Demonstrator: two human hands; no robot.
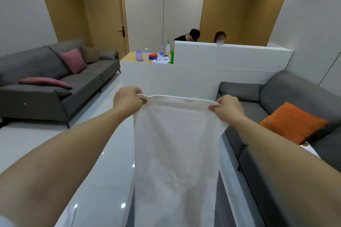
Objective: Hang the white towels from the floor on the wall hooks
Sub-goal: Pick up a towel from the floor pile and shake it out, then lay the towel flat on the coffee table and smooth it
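A white towel [175, 153] hangs stretched in front of me, its top edge held level at about chest height. My left hand [127, 99] grips the top left corner and my right hand [228, 108] grips the top right corner. The cloth falls straight down past the bottom of the view, above the glossy white floor [103, 162]. No wall hooks and no other towels are in sight.
A grey sofa [46, 83] with pink cushions stands at the left. Another grey sofa [287, 134] with an orange cushion [293, 122] is at the right. Ahead is a white counter [203, 72] with bottles [142, 55]; two people sit behind it. A wooden door [105, 14] is at back left.
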